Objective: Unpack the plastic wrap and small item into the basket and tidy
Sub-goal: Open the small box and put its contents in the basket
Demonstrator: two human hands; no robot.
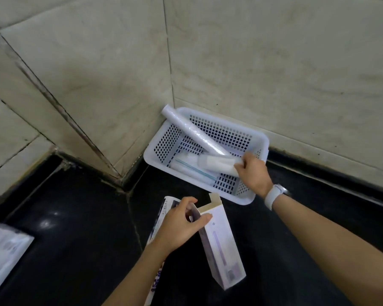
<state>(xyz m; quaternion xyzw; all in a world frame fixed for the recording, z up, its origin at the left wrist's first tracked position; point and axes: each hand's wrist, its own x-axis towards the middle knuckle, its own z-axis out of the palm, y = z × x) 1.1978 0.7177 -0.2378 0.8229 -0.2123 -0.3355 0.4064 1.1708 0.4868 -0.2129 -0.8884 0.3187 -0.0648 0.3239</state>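
Two hands work here. The right hand [253, 171] has its grip clenched on a small white plastic-wrapped item [219, 163] inside the white perforated plastic basket [260, 140], just below the clear plastic wrap roll [195, 132] leaning on the rim. It looks light, soft, slippery; pinching its end suits. The left hand [181, 226] grips the open pale purple cardboard box [221, 246] over the glossy black counter [75, 239], in a tiled corner.

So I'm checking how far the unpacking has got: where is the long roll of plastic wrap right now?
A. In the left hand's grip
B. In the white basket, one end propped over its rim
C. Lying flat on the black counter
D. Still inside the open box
B: the roll of plastic wrap lies slanted in the white basket, with its upper end sticking out over the corner rim by the wall.
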